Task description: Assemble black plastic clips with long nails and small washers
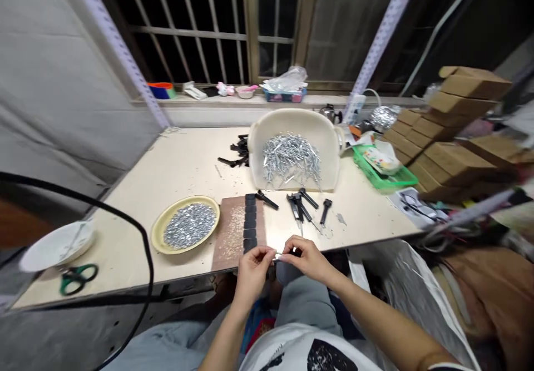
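Observation:
At the table's front edge my left hand [255,266] and my right hand [305,258] face each other, thumbs and forefingers pinched. Between the fingertips runs a thin metal rod [278,253], which both hands grip; its ends are hidden. Just left of my hands, a row of black blocks [250,219] lies on a brown mat [228,235] strewn with pale bits. Beyond my right hand are several black-handled pieces [299,204], some with thin metal shafts. Farther back, a white scoop-shaped tub [256,123] holds a heap of thin silvery metal pieces [292,157].
A yellow bowl [156,236] of small silvery parts stands left of the mat. Green-handled scissors [77,278] and a white plate [54,246] lie far left, near a black cable [144,237]. A green basket [387,182] and stacked cardboard boxes [453,159] are at right.

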The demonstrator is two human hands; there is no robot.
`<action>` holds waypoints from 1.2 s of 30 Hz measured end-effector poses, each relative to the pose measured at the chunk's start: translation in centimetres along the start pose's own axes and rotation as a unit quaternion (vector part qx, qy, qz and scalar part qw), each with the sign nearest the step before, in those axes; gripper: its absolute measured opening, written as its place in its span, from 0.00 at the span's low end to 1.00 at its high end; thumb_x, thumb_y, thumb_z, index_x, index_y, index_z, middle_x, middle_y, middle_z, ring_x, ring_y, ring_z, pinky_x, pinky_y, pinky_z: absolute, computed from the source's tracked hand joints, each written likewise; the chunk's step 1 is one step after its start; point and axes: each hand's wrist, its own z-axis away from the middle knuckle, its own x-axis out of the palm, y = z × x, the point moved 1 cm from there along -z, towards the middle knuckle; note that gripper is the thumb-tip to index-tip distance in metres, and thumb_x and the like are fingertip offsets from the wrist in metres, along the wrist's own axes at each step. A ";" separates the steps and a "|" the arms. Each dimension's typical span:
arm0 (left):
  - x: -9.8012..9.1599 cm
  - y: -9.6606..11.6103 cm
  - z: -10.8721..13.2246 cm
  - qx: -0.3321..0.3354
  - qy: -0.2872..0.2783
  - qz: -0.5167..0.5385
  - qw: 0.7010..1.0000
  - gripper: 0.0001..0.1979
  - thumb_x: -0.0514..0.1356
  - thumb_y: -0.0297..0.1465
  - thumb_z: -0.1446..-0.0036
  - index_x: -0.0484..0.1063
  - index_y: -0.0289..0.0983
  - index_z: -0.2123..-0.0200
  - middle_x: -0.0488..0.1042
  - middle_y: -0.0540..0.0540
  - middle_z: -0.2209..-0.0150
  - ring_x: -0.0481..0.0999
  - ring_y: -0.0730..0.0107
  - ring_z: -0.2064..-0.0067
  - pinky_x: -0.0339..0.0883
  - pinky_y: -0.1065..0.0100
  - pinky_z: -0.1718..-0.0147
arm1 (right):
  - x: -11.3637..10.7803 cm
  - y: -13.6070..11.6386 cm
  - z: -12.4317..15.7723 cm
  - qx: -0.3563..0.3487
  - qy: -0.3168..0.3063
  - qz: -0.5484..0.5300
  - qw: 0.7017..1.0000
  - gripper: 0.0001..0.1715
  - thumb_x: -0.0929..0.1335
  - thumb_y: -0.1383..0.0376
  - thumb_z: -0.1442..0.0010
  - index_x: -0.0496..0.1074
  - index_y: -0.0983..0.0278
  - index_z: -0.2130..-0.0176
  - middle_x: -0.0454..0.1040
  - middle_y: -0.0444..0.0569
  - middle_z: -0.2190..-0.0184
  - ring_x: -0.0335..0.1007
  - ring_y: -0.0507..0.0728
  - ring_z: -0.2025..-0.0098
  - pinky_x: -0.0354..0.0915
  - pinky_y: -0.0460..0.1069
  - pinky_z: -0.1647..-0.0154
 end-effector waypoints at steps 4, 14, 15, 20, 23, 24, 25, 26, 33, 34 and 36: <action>4.9 -0.5 1.0 0.015 -0.123 -0.001 0.992 0.09 0.60 0.35 0.52 0.72 0.35 0.73 0.72 0.48 0.76 0.69 0.71 0.73 0.62 0.71 0.71 | -2.7 1.9 4.3 0.132 0.012 -0.093 0.987 0.15 0.68 0.55 0.48 0.67 0.65 0.73 0.64 0.41 0.79 0.59 0.48 0.79 0.55 0.43 0.79; 2.0 2.2 -1.2 0.151 -0.016 -0.138 0.979 0.12 0.57 0.37 0.50 0.72 0.39 0.62 0.72 0.43 0.64 0.70 0.66 0.67 0.64 0.67 0.67 | -14.4 7.8 14.1 0.212 0.026 0.292 0.932 0.08 0.68 0.61 0.51 0.68 0.64 0.76 0.70 0.46 0.77 0.65 0.56 0.72 0.59 0.48 0.71; -0.4 2.6 -2.2 0.157 0.050 -0.169 0.972 0.12 0.56 0.37 0.49 0.71 0.39 0.63 0.72 0.43 0.65 0.70 0.66 0.68 0.64 0.67 0.68 | -14.2 7.6 12.7 0.178 0.029 0.304 0.935 0.08 0.67 0.61 0.49 0.69 0.63 0.74 0.71 0.47 0.75 0.66 0.56 0.70 0.60 0.48 0.69; -12.2 3.7 -6.1 0.127 0.267 -0.453 0.841 0.18 0.50 0.39 0.47 0.70 0.33 0.61 0.72 0.38 0.62 0.71 0.58 0.64 0.62 0.61 0.61 | -9.6 3.6 0.5 -0.060 0.049 0.324 0.943 0.07 0.62 0.65 0.41 0.68 0.62 0.65 0.70 0.49 0.65 0.65 0.57 0.60 0.61 0.50 0.59; -16.5 3.6 -6.6 0.077 0.289 -0.532 0.792 0.20 0.49 0.39 0.47 0.70 0.30 0.59 0.73 0.36 0.63 0.71 0.55 0.61 0.62 0.60 0.60 | -8.0 2.0 -5.2 -0.128 0.026 0.388 0.912 0.09 0.60 0.70 0.41 0.68 0.62 0.64 0.69 0.50 0.64 0.63 0.57 0.59 0.60 0.50 0.60; -17.3 3.5 -6.6 0.070 0.290 -0.546 0.783 0.21 0.48 0.38 0.46 0.70 0.30 0.59 0.73 0.36 0.62 0.71 0.54 0.60 0.62 0.61 0.60 | -7.9 1.9 -6.4 -0.139 0.008 0.412 0.900 0.10 0.59 0.72 0.42 0.68 0.63 0.65 0.69 0.50 0.64 0.63 0.58 0.59 0.60 0.50 0.61; -17.9 3.4 -6.6 0.067 0.287 -0.561 0.774 0.20 0.48 0.37 0.47 0.70 0.30 0.58 0.73 0.35 0.62 0.71 0.54 0.60 0.62 0.61 0.59 | -7.9 2.0 -7.2 -0.152 -0.017 0.435 0.887 0.12 0.59 0.74 0.43 0.68 0.63 0.65 0.69 0.51 0.64 0.62 0.58 0.59 0.59 0.50 0.61; -18.3 3.3 -6.7 0.062 0.276 -0.577 0.767 0.20 0.49 0.35 0.47 0.70 0.29 0.58 0.73 0.34 0.61 0.71 0.53 0.59 0.61 0.61 0.58 | -7.9 2.2 -7.6 -0.168 -0.051 0.454 0.873 0.14 0.59 0.77 0.46 0.69 0.63 0.65 0.68 0.51 0.63 0.62 0.58 0.59 0.59 0.50 0.62; -18.7 2.6 -9.0 -0.006 0.171 -0.584 0.794 0.06 0.56 0.30 0.57 0.72 0.35 0.76 0.74 0.38 0.69 0.72 0.55 0.62 0.62 0.64 0.64 | -7.2 4.7 -7.9 -0.261 -0.220 0.509 0.790 0.14 0.62 0.79 0.49 0.69 0.64 0.72 0.68 0.51 0.59 0.60 0.58 0.56 0.56 0.52 0.59; -18.7 2.5 -9.2 -0.005 0.177 -0.577 0.797 0.05 0.57 0.29 0.57 0.72 0.35 0.78 0.74 0.38 0.70 0.72 0.55 0.63 0.61 0.65 0.65 | -7.2 5.0 -7.9 -0.266 -0.230 0.510 0.785 0.13 0.62 0.78 0.48 0.70 0.64 0.72 0.68 0.51 0.60 0.61 0.58 0.56 0.57 0.53 0.59; -18.6 2.3 -9.4 0.001 0.190 -0.560 0.806 0.04 0.57 0.28 0.57 0.71 0.36 0.79 0.74 0.38 0.70 0.72 0.56 0.64 0.61 0.65 0.65 | -7.2 5.2 -8.2 -0.275 -0.239 0.507 0.781 0.13 0.62 0.77 0.46 0.70 0.64 0.73 0.68 0.51 0.60 0.61 0.58 0.56 0.57 0.53 0.58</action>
